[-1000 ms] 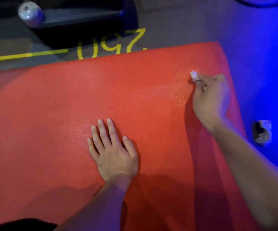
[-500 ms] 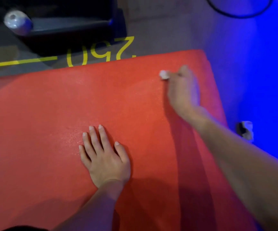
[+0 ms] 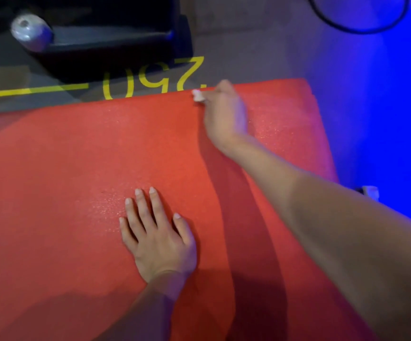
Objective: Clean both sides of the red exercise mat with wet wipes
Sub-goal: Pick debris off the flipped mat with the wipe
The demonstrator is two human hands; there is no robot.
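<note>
Mat: red exercise mat lay flat on the floor.
Right hand: you pinched the wet wipe, having swept it leftward to the far edge.
Left hand: stayed spread flat, pinning the mat.
Meaning: top side mid-wipe; underside untouched.

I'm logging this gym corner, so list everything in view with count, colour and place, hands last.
exercise mat: one, red, flat on the floor, filling most of the view.
wet wipe: one, white, wadded, at the mat's far edge.
floor marking: one, yellow line and digits, beyond the mat.
dark equipment base: one, black, top left.
cable: one, black, top right.
small object: one, whitish, right of the mat, unclear.
left hand: flat on the mat.
right hand: pinches the wipe.
</note>
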